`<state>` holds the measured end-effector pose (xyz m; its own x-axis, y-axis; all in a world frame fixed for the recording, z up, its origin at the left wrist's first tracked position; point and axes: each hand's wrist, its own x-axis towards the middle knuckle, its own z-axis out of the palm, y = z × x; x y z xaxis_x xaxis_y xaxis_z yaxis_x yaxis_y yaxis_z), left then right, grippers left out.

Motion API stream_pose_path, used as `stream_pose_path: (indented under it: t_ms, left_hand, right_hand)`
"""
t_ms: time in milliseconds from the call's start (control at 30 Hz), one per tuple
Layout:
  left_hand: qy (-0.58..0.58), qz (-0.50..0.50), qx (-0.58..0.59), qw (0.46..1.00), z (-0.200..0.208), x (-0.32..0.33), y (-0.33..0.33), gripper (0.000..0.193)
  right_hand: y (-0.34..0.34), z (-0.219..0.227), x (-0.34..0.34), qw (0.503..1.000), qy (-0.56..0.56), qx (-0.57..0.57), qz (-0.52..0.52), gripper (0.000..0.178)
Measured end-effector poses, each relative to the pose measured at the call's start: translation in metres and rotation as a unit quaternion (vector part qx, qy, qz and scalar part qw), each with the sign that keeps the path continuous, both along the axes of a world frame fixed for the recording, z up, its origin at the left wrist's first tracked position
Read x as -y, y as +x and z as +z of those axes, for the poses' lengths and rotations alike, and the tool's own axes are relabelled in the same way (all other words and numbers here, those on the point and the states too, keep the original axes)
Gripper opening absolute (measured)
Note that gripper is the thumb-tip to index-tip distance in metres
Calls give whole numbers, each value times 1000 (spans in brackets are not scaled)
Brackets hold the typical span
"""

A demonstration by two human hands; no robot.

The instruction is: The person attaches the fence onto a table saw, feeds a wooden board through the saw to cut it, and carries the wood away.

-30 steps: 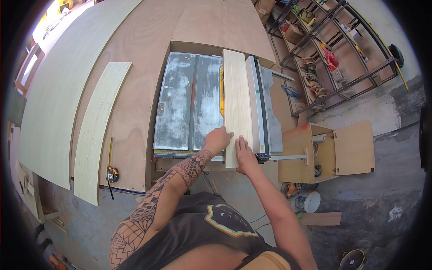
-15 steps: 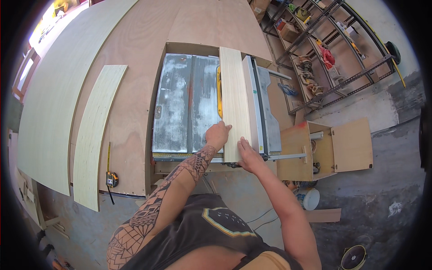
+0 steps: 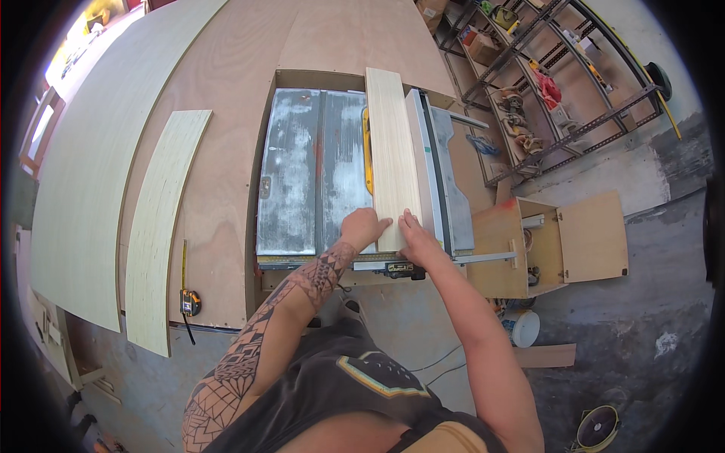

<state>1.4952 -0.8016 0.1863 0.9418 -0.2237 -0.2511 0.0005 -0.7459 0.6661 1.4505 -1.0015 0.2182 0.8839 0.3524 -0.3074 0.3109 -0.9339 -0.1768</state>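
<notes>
A long pale plywood strip (image 3: pixel 396 151) lies lengthwise on the grey metal bed of a table saw (image 3: pixel 291 174), close beside the light metal rip fence (image 3: pixel 430 177). A narrow yellow guard (image 3: pixel 368 155) stands along the strip's left edge; the blade cannot be made out. Curled at the near left edge of the strip, my left hand (image 3: pixel 362 229) has its thumb on the wood. My right hand (image 3: pixel 420 243) grips the strip's near right corner, fingers on top and thumb by the near end. The two hands are close together but apart.
Plywood worktop (image 3: pixel 215 219) surrounds the saw, bearing a narrower plywood strip (image 3: pixel 168 226), a large plywood sheet (image 3: pixel 98 196) and a tape measure (image 3: pixel 190 303). To the right stand a metal shelf rack (image 3: pixel 521 98), an open wooden cabinet (image 3: pixel 495 260), a white bucket (image 3: pixel 525 329) and a round fan (image 3: pixel 596 429).
The plywood strip has slid away from me along the fence, its near end now farther onto the saw bed. My right hand has moved forward with it; my left hand has shifted slightly left.
</notes>
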Motion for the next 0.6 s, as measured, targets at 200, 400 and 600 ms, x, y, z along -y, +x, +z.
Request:
stream_pose_path:
  t_ms: [200, 400, 600]
  left_hand:
    - [-13, 28, 17, 999, -3, 7, -32, 55]
    - [1, 61, 18, 998, -2, 14, -15, 51]
    - [-5, 83, 44, 996, -10, 17, 4, 49]
  right_hand:
    - [20, 5, -6, 999, -29, -5, 12, 101]
    - [42, -1, -6, 999, -38, -8, 10, 101]
    - [64, -1, -5, 999, -30, 4, 13, 101]
